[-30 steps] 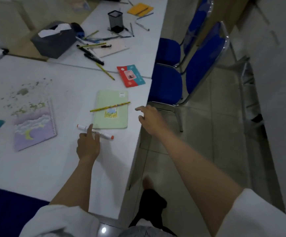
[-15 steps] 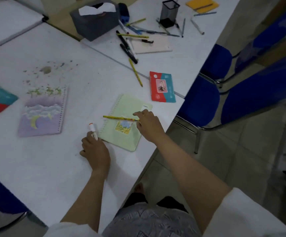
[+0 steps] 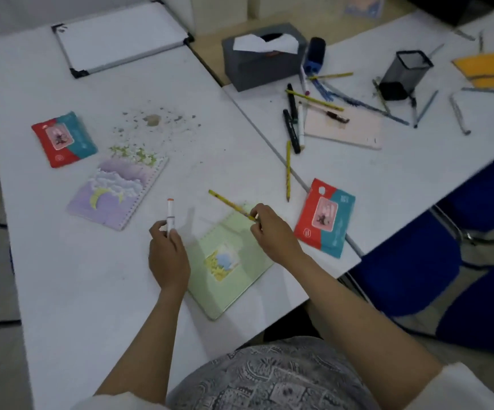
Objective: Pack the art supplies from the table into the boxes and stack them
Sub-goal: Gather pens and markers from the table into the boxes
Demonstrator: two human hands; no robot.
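While the left hand [image 3: 167,255] grasps a white marker [image 3: 170,215] upright above the desk [image 3: 62,279], its orange tip up, the right hand [image 3: 274,232] pinches one end of a yellow pencil [image 3: 230,204], raised at a slant over the green notebook [image 3: 229,266]. That notebook lies flat at the desk's near edge. Just right of it lies a red-and-teal packet [image 3: 325,216]; a purple notebook [image 3: 115,190] lies to the left.

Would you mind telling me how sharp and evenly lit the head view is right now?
Head view: dim, flat light; soft shadow beside the marker in the left hand; right hand and yellow pencil slightly blurred; table edges bow from wide-angle distortion.
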